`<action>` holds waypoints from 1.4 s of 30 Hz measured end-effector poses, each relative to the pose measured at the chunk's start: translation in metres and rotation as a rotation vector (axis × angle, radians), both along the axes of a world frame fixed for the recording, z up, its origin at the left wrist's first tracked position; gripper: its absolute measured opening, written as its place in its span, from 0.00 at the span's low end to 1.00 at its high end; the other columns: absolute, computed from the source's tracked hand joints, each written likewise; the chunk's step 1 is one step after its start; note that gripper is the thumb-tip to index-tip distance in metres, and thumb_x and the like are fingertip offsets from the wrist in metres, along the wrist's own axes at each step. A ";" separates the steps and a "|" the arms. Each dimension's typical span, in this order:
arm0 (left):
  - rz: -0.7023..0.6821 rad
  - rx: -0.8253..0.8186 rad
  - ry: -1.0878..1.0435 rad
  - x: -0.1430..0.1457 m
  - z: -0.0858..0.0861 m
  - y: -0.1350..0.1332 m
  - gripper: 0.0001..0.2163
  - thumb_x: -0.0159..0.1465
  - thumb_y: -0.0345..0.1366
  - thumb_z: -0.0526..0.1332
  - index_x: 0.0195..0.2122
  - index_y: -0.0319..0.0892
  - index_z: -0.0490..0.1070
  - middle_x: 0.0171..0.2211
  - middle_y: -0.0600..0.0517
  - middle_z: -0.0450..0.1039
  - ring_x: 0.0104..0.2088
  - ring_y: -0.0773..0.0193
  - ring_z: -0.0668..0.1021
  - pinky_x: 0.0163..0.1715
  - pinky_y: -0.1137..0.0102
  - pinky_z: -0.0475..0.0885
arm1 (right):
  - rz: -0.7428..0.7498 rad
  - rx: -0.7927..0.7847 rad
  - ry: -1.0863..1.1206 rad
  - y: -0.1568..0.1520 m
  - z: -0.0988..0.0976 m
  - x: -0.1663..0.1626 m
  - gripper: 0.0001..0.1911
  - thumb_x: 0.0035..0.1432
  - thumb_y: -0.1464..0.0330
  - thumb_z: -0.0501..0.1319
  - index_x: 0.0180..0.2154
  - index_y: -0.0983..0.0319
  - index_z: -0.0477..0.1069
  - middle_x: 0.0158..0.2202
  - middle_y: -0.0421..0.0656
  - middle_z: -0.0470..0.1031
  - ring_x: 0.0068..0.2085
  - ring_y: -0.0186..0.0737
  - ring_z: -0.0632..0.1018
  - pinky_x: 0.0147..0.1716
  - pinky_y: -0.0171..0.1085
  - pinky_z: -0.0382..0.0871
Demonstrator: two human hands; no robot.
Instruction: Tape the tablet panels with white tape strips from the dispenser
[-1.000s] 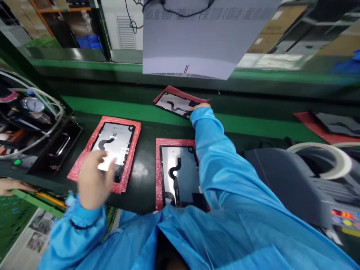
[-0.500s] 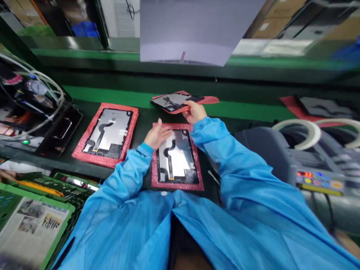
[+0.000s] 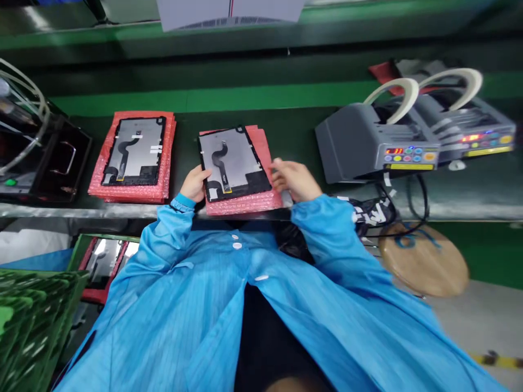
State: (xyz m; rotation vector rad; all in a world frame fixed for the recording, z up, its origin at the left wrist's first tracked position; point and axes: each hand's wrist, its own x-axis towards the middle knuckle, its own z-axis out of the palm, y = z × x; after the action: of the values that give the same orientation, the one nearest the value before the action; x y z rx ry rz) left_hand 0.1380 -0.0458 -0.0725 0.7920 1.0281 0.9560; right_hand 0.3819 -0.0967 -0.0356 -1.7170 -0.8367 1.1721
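the left hand [image 3: 193, 184] pinches the panel [image 3: 240, 152] by its left edge, maybe steadying it. the right hand [image 3: 295, 179] is curled; i can't tell if it grips. the panel sits crooked on pink wrap [image 3: 245, 206], likely padding against the bench [image 3: 295, 128].

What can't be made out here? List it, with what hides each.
Head view, left hand: fingertips, hidden beneath the middle panel.
Head view, right hand: whether it touches the pink wrap; its own fingers cover the spot.
Head view, cable: its print, too small.
Head view, sheet: upper part, cut off by the top edge.
Head view, back panel: lower part, behind the tape rolls.
Head view, crate: left part, cut off by the left edge.
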 end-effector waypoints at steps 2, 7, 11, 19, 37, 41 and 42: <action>-0.030 -0.019 0.016 0.002 -0.002 -0.004 0.07 0.52 0.31 0.65 0.32 0.40 0.69 0.25 0.54 0.76 0.30 0.61 0.80 0.39 0.65 0.76 | 0.088 -0.038 0.014 0.008 -0.012 -0.022 0.11 0.55 0.65 0.64 0.26 0.62 0.67 0.15 0.34 0.63 0.17 0.27 0.61 0.18 0.30 0.52; 0.035 0.028 0.200 0.001 -0.007 -0.001 0.04 0.58 0.32 0.63 0.29 0.39 0.68 0.23 0.54 0.73 0.29 0.64 0.77 0.36 0.70 0.73 | 0.113 0.048 -0.211 0.015 -0.029 -0.033 0.09 0.45 0.69 0.65 0.21 0.61 0.66 0.14 0.31 0.59 0.19 0.28 0.60 0.23 0.32 0.52; 0.114 0.141 0.445 -0.004 -0.009 0.006 0.08 0.61 0.35 0.61 0.26 0.40 0.68 0.23 0.55 0.70 0.27 0.66 0.73 0.32 0.72 0.69 | 0.118 0.047 -0.274 0.018 -0.021 -0.029 0.08 0.47 0.72 0.62 0.20 0.61 0.65 0.16 0.33 0.61 0.22 0.30 0.61 0.27 0.34 0.55; 0.237 0.220 0.618 0.011 -0.014 0.016 0.06 0.62 0.36 0.60 0.36 0.38 0.72 0.34 0.49 0.78 0.38 0.61 0.78 0.40 0.71 0.71 | 0.096 0.107 -0.250 0.030 -0.017 -0.042 0.10 0.57 0.69 0.60 0.25 0.60 0.63 0.18 0.33 0.60 0.23 0.31 0.62 0.29 0.33 0.55; -0.110 0.318 1.189 0.007 0.008 0.005 0.19 0.65 0.27 0.54 0.56 0.28 0.68 0.37 0.41 0.80 0.44 0.54 0.80 0.48 0.66 0.69 | 0.208 -0.010 -0.847 0.014 -0.032 -0.024 0.10 0.60 0.63 0.57 0.30 0.61 0.70 0.30 0.49 0.76 0.37 0.47 0.76 0.41 0.40 0.66; -0.151 0.428 1.345 0.003 0.019 0.004 0.21 0.65 0.30 0.54 0.60 0.33 0.63 0.42 0.40 0.78 0.46 0.50 0.78 0.49 0.61 0.70 | 0.035 0.091 -0.858 -0.011 -0.024 0.001 0.11 0.61 0.63 0.57 0.30 0.61 0.70 0.31 0.49 0.76 0.36 0.45 0.76 0.40 0.40 0.68; -0.152 0.523 1.377 0.002 0.023 0.007 0.19 0.65 0.32 0.54 0.57 0.35 0.66 0.45 0.38 0.76 0.49 0.49 0.76 0.51 0.59 0.69 | -0.061 0.136 -0.780 -0.020 -0.025 0.013 0.12 0.62 0.62 0.56 0.29 0.61 0.69 0.28 0.46 0.74 0.33 0.42 0.75 0.38 0.39 0.68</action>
State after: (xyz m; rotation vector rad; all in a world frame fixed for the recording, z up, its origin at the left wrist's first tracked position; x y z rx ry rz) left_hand 0.1403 -0.0392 -0.0497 2.0677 1.8424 0.4414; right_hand 0.3946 -0.1171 -0.0602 -2.0791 -1.2687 0.3578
